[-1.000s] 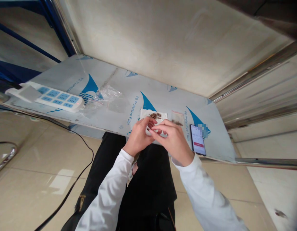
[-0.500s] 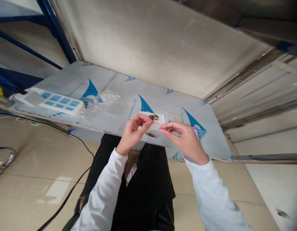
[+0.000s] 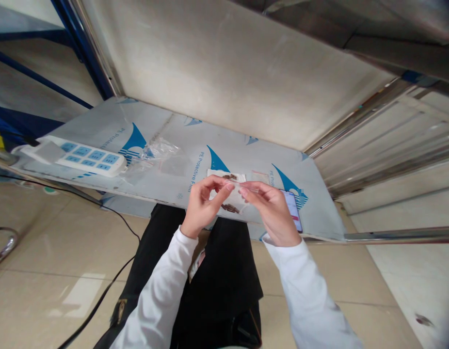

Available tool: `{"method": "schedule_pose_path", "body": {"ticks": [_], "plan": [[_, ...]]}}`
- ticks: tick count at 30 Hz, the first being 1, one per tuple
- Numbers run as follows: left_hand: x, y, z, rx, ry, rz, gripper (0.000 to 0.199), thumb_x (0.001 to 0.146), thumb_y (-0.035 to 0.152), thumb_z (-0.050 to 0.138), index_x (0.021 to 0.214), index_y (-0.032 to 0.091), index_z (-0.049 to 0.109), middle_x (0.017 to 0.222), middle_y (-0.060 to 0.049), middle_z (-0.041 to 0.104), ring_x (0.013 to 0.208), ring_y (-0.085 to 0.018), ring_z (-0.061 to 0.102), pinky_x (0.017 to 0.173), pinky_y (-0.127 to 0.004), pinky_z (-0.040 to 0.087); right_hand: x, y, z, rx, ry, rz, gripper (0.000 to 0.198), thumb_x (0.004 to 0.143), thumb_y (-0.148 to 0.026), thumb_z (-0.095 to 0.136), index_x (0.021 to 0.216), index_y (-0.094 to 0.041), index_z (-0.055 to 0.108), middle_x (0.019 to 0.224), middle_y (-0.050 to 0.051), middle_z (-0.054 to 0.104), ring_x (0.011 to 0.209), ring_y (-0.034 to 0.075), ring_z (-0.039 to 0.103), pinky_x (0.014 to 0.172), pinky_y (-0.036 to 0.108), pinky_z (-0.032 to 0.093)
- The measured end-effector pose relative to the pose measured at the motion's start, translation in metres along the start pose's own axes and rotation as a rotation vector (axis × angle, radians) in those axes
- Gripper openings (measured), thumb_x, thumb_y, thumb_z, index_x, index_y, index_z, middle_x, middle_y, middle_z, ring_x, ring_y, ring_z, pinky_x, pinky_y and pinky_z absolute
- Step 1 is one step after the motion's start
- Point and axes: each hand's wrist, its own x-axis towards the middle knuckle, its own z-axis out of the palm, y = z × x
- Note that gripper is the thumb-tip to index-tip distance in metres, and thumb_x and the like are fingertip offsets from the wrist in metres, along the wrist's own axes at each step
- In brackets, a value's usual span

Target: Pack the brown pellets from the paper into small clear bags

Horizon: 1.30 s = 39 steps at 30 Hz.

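My left hand [image 3: 205,199] and my right hand [image 3: 271,208] meet almost fingertip to fingertip above the table's front edge. Both are closed in a pinch on a thin, thread-like string [image 3: 236,183], of which only a faint bit shows between the fingers. Just beyond the fingertips, a small pile of dark brown bead-like pieces [image 3: 231,176] lies on a white sheet [image 3: 212,172]. More brown pieces [image 3: 230,208] lie nearer me, below my fingers. These pieces are too small to name surely.
A white power strip [image 3: 89,157] lies at the table's left, beside crumpled clear plastic bags [image 3: 161,148]. Behind my right hand is a small clear bag [image 3: 260,176]. A lit phone [image 3: 293,211] lies to its right. The film-covered table [image 3: 188,140] meets a pale wall.
My right hand has come left, bringing the fingertips closer together, and the string stretch between them is shorter. More of the phone and of the nearer brown pile now shows.
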Motion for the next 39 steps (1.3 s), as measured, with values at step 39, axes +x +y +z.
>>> {"method": "schedule_pose_path", "body": {"ticks": [39], "plan": [[-0.004,0.01,0.003,0.052,-0.136,-0.031,0.016,0.075,0.032,0.074,0.076,0.016,0.074,0.079,-0.006,0.076,0.075,-0.02,0.07,0.074,-0.032,0.057,-0.022,0.007,0.003,0.047,0.069,-0.035,0.019,0.075,-0.036,0.074,0.084,-0.02,0.069,0.084,0.003,0.072,0.074,0.016,0.065,0.07,0.029,0.054]]}}
